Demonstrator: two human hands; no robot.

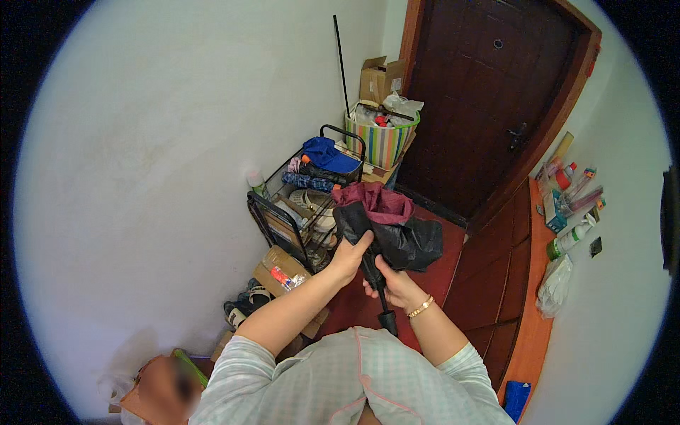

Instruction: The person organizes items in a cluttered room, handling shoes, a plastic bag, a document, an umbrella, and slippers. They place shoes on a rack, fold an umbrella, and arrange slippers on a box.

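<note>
A folding umbrella (411,239) with black and burgundy fabric is in front of my body, its cloth loosely bunched. Its black handle (388,322) points toward me, and a short length of shaft shows above it. My left hand (350,258) grips the bundled black fabric from the left, thumb on top. Lower down, my right hand (396,287) is curled around the folded ribs near the shaft, a gold bracelet (421,306) on its wrist. Part of the ribs is hidden by my fingers.
Beyond the umbrella stands a black wire rack (281,215) with shoes, rolled umbrellas and a blue cap (326,154). A striped basket (380,141) stands by the dark door (478,106). Cardboard boxes (276,265) sit left; a cabinet top (539,239) with bottles runs along the right.
</note>
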